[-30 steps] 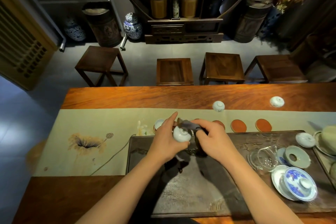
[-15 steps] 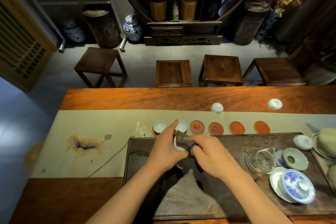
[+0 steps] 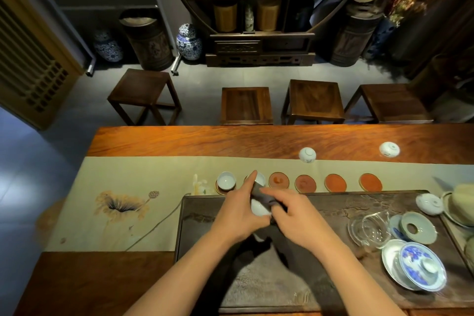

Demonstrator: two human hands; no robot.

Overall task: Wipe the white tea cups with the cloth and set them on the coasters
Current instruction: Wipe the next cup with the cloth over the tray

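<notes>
My left hand [image 3: 237,209] grips a white tea cup [image 3: 259,208] above the dark tea tray [image 3: 333,202]. My right hand [image 3: 295,218] presses a dark cloth [image 3: 260,196] over and into that cup. Two white cups stand on the leftmost coasters: one [image 3: 226,180] in full view, the other [image 3: 260,178] partly behind my left fingers. To their right lies a row of several bare reddish coasters [image 3: 305,183]. Two more white cups lie upside down on the table, one [image 3: 307,154] at the runner's far edge and one [image 3: 389,149] further right.
On the tray's right end sit a glass pitcher [image 3: 369,228], a ring-shaped strainer holder [image 3: 418,227], a white lid [image 3: 429,204] and a blue-and-white lidded gaiwan [image 3: 420,268]. A grey mat [image 3: 264,287] covers the tray's near part. Wooden stools [image 3: 246,105] stand beyond the table.
The cup in my left hand has turned from bottom-up to a position under the cloth. Both hands stay together over the tray while my right hand works the cloth on it.
</notes>
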